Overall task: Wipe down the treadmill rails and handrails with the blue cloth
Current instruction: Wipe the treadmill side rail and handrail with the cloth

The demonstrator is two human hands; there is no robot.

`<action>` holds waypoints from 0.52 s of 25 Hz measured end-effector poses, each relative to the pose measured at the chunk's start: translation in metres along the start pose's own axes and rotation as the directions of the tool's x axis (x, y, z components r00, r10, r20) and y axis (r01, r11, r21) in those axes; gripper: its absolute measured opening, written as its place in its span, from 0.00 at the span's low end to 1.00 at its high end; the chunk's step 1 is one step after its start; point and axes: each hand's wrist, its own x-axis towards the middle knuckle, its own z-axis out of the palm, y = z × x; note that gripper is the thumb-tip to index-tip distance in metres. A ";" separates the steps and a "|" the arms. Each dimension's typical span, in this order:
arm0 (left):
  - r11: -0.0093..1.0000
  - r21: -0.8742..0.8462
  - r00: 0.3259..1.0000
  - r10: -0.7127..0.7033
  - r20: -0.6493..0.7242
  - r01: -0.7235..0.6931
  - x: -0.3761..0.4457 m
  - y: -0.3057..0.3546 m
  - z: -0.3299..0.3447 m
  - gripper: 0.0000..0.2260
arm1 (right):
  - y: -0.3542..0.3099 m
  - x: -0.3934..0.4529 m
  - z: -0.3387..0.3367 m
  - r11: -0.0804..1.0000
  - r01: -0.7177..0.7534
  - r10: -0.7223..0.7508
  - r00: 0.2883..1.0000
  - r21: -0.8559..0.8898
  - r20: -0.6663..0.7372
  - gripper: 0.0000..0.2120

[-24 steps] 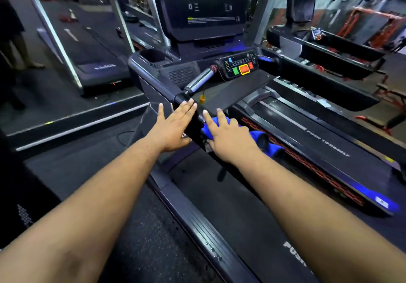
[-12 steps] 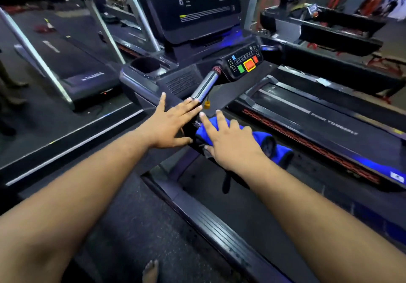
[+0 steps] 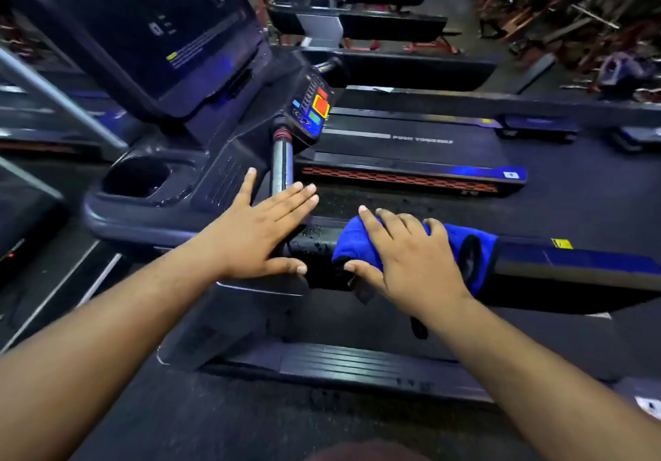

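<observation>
**Now the cloth is pressed onto the side handrail**

Over the last second the view has been swung round, so the handrail (image 3: 572, 264) now runs across toward the right edge, while both hands are kept where they were. No clear travel of the cloth is shown, so the wiping is judged to be barely begun on this rail. The right hand (image 3: 411, 256) is laid palm-down on the blue cloth (image 3: 475, 246), fingers spread and curled lightly over it, pressing it onto the rail's near end. The left hand (image 3: 257, 235) is held flat and empty, fingers straight, braced on the console's corner just beside the chrome grip (image 3: 282, 163). Droplets are seen on the rail between the hands. Both forearms are stretched forward, nearly straight.
</observation>
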 end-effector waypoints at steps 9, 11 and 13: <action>0.981 -0.177 0.995 0.092 0.042 -0.084 0.001 -0.010 0.009 0.52 | -0.016 -0.005 0.015 0.999 -0.009 0.003 0.993 -0.053 -0.118 0.39; 0.957 -0.245 0.987 0.161 0.017 -0.152 0.001 -0.021 0.012 0.50 | -0.018 -0.001 0.018 0.976 -0.213 0.199 0.959 -0.046 -0.203 0.38; 0.924 -0.359 0.990 0.140 -0.008 -0.134 0.005 -0.014 0.009 0.50 | -0.049 0.007 0.022 0.890 -0.448 0.454 0.854 0.085 -0.252 0.35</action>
